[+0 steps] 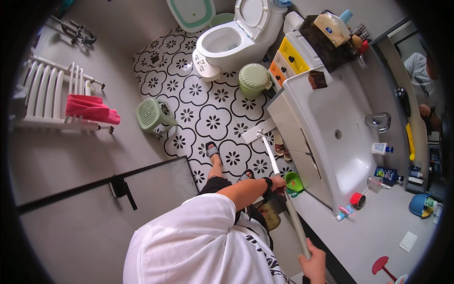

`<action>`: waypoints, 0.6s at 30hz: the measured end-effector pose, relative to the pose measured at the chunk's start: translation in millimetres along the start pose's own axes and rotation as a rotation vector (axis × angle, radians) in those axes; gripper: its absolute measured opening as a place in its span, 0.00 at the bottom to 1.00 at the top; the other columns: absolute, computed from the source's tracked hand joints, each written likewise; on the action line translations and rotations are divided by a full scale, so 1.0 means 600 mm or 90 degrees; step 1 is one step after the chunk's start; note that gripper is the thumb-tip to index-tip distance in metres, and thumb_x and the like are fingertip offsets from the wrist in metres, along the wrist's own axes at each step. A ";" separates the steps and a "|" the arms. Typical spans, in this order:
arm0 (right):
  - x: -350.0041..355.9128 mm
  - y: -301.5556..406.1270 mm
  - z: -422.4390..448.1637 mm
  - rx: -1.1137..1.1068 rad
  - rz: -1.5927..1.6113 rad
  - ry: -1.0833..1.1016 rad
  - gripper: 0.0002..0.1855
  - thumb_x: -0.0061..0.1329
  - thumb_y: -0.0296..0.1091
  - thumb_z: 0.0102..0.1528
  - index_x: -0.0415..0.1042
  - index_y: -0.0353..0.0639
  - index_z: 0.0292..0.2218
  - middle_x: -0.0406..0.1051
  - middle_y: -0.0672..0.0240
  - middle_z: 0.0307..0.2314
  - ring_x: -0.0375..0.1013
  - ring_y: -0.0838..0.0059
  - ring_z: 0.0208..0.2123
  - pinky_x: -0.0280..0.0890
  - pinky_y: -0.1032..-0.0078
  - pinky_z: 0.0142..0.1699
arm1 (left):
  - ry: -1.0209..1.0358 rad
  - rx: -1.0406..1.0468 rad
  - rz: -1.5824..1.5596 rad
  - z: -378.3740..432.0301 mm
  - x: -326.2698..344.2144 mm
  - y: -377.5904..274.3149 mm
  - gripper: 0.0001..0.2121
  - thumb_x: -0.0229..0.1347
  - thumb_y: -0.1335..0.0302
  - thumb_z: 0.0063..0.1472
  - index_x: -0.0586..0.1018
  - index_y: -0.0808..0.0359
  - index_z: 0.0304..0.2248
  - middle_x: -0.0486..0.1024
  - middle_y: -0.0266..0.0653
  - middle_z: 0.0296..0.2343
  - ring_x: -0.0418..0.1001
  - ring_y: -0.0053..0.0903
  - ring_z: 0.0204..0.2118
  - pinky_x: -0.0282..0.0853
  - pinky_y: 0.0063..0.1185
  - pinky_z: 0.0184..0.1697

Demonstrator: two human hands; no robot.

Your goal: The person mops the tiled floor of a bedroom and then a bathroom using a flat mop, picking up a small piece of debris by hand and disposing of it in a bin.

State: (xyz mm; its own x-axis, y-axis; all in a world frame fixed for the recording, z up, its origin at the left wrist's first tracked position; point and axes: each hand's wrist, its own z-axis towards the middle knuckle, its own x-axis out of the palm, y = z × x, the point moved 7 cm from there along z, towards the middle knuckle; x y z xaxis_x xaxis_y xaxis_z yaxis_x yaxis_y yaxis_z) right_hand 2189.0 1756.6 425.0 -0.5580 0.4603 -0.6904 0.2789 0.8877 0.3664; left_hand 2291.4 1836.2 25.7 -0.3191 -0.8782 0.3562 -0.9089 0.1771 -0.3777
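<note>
A flat mop with a white head [252,135] lies against the patterned tile floor [212,122], between the green bin and the vanity cabinet. Its pole slants down toward me, white below and grey-beige above. My left hand [278,184], with a black band on the wrist, is closed around the middle of the pole. Near the pole's upper end my right hand [314,261] grips the grey-beige part. Beside the mop head, brown slippers [279,143] sit near the cabinet. A bright green basin [293,181] lies just right of my left hand.
A green stool [152,115] stands at the left wall, a lidded green bin [252,80] beside the toilet [227,42]. The vanity cabinet [289,122] and washbasin [319,117] bound the right. A glass door's black frame [106,184] crosses the lower left.
</note>
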 end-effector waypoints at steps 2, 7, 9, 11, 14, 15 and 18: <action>-0.033 0.045 0.026 0.122 0.081 0.043 0.29 0.47 0.23 0.37 0.63 0.29 0.45 0.68 0.43 0.35 0.73 0.66 0.34 0.63 0.80 0.41 | 0.026 -0.025 -0.073 -0.003 -0.026 -0.011 0.09 0.49 0.73 0.53 0.67 0.72 0.31 0.70 0.43 0.20 0.71 0.31 0.18 0.69 0.28 0.20; -0.078 0.123 0.105 -0.015 -0.011 0.053 0.31 0.46 0.22 0.38 0.61 0.33 0.48 0.70 0.49 0.24 0.71 0.60 0.23 0.65 0.76 0.32 | 0.037 -0.064 -0.266 -0.053 -0.088 -0.070 0.06 0.48 0.72 0.53 0.70 0.67 0.24 0.68 0.37 0.16 0.72 0.30 0.17 0.72 0.27 0.22; -0.092 0.155 0.146 0.025 0.021 0.064 0.30 0.47 0.24 0.37 0.63 0.34 0.46 0.67 0.44 0.25 0.70 0.51 0.29 0.64 0.73 0.37 | 0.025 -0.053 -0.285 -0.058 -0.134 -0.087 0.06 0.48 0.72 0.54 0.70 0.66 0.25 0.69 0.37 0.18 0.72 0.30 0.18 0.73 0.26 0.23; -0.093 0.189 0.191 0.045 0.042 0.116 0.29 0.46 0.24 0.38 0.63 0.34 0.45 0.68 0.44 0.26 0.70 0.52 0.30 0.64 0.73 0.37 | -0.009 -0.013 -0.301 -0.054 -0.205 -0.092 0.07 0.47 0.72 0.53 0.69 0.68 0.26 0.70 0.41 0.19 0.73 0.31 0.19 0.72 0.26 0.22; -0.078 0.246 0.261 -0.049 -0.003 0.132 0.29 0.46 0.25 0.38 0.63 0.34 0.46 0.68 0.44 0.27 0.69 0.52 0.31 0.63 0.73 0.38 | -0.046 0.020 -0.318 -0.051 -0.318 -0.095 0.07 0.46 0.72 0.54 0.69 0.67 0.26 0.70 0.41 0.19 0.72 0.30 0.19 0.72 0.26 0.22; -0.067 0.270 0.288 -0.079 -0.028 0.161 0.29 0.46 0.25 0.39 0.62 0.35 0.47 0.68 0.44 0.28 0.70 0.52 0.31 0.63 0.73 0.39 | -0.056 0.031 -0.335 -0.056 -0.363 -0.101 0.06 0.45 0.72 0.54 0.70 0.66 0.26 0.70 0.40 0.19 0.72 0.30 0.19 0.72 0.26 0.22; -0.018 0.323 0.372 -0.177 -0.021 0.142 0.27 0.44 0.24 0.39 0.64 0.37 0.45 0.68 0.46 0.25 0.68 0.50 0.29 0.64 0.69 0.37 | -0.141 0.054 -0.372 -0.050 -0.504 -0.103 0.06 0.45 0.72 0.54 0.70 0.65 0.25 0.69 0.41 0.20 0.72 0.30 0.20 0.72 0.27 0.23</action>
State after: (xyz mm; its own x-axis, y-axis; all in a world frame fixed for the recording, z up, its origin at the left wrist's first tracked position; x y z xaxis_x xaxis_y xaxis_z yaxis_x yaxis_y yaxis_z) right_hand 2423.9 1926.3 364.4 -0.7289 0.3902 -0.5626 0.0514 0.8506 0.5233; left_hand 2436.3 2104.2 -33.3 0.2958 -0.8918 0.3423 -0.8889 -0.3882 -0.2431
